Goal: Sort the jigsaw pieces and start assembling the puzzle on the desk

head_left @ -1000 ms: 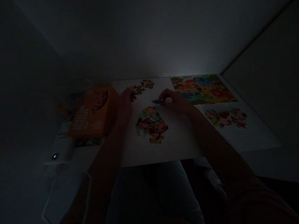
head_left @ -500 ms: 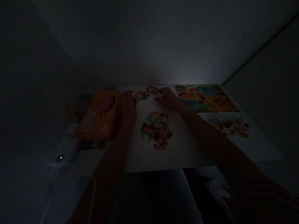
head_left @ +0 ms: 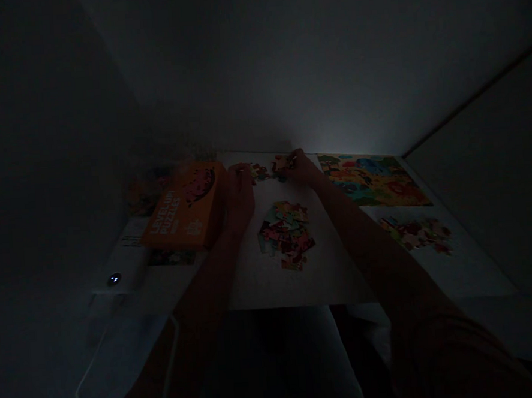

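Observation:
The scene is very dark. My right hand (head_left: 302,170) reaches to the far edge of the white table (head_left: 325,279), its fingertips pinched on a puzzle piece at a small joined cluster of pieces (head_left: 270,167). My left hand (head_left: 241,191) lies on the table beside an orange puzzle box (head_left: 183,207), fingers stretched toward the same cluster and holding nothing. A loose pile of colourful pieces (head_left: 286,234) lies between my forearms.
A finished animal puzzle (head_left: 373,177) lies at the far right, with another pile of pieces (head_left: 416,232) in front of it. At the left are a white device with a small lit dot (head_left: 114,279) and a white cable (head_left: 91,366). Walls close the back and right.
My right hand has carried a puzzle piece from above the middle pile to the far cluster. The left hand has stayed beside the box. The view has shifted.

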`<action>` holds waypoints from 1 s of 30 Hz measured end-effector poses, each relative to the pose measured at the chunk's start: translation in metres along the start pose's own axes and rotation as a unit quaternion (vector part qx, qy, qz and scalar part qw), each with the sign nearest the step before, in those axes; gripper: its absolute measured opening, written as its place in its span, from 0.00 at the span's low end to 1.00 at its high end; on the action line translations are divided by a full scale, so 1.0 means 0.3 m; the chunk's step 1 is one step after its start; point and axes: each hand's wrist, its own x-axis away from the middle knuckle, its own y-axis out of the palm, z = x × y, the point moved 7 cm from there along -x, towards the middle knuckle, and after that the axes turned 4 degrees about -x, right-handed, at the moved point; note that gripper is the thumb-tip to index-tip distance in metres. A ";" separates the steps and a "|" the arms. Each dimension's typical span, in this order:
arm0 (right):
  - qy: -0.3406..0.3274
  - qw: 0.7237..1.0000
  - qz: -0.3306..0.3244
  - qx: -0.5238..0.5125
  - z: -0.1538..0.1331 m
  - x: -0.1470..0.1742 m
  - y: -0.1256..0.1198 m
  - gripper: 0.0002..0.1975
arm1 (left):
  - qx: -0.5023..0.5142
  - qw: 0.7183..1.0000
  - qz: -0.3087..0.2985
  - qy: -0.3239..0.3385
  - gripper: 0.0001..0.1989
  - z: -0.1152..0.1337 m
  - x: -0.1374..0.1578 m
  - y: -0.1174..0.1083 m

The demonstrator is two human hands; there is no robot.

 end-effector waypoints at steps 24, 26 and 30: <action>-0.082 0.960 -0.073 -0.258 -0.125 0.334 -0.015 0.32 | -0.081 0.975 -0.205 0.021 0.17 -0.011 0.056 0.108; -0.085 0.968 -0.047 -0.232 -0.107 0.324 -0.037 0.32 | -0.078 0.977 -0.196 0.017 0.17 -0.017 0.046 0.104; -0.083 0.991 0.072 -0.072 -0.050 0.306 -0.129 0.33 | -0.047 0.987 -0.156 0.005 0.21 -0.053 0.016 0.085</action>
